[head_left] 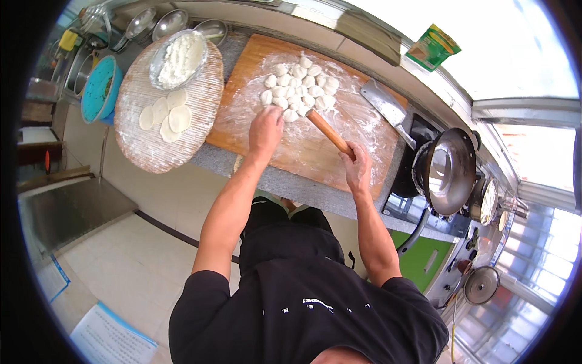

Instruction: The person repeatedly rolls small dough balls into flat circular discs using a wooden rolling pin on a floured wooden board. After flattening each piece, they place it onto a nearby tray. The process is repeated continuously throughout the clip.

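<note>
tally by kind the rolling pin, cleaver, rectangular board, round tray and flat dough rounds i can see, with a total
Rolling pin: 1
Cleaver: 1
Rectangular board: 1
Round tray: 1
Flat dough rounds: 5 visible
Total: 9

The dough lumps (301, 90) sat on the back half of the board (303, 151). In front was the rolling pin (327, 128), in the right hand (359, 165). Left of it all was a second board (134, 97), with a flour bowl (202, 71) at the back and dough wrappers (180, 119) nearer. A cleaver (382, 100) lay at the right, and past that a pan (451, 158) sat on the stove (401, 205).
</note>
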A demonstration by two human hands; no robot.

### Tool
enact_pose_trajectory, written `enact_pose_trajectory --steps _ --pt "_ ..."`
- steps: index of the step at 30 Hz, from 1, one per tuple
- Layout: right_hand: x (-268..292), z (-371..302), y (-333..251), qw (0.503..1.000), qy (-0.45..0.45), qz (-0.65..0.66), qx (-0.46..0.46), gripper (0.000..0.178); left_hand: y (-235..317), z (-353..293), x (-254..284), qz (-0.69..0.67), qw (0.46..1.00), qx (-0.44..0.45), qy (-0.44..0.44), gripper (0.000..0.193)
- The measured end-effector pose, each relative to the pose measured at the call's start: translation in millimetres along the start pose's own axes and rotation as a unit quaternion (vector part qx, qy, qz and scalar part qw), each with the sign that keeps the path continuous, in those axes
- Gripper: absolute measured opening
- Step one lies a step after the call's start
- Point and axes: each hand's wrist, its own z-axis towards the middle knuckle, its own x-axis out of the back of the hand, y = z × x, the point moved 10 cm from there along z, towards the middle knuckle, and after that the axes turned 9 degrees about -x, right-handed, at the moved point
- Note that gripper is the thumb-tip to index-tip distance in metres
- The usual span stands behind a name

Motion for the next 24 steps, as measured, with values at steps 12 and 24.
enact_pose_trajectory --steps 12,24 --pt "49 -19 39 0.994 0.099 0.029 -0.032 0.035 97 -59 -85 -0.038 0.966 -0.179 -0.181 0.025" --pt "71 -28 54 0.987 0.137 0.068 -0.055 0.036 160 -47 -172 0.177 0.909 -0.286 -0.247 0.086"
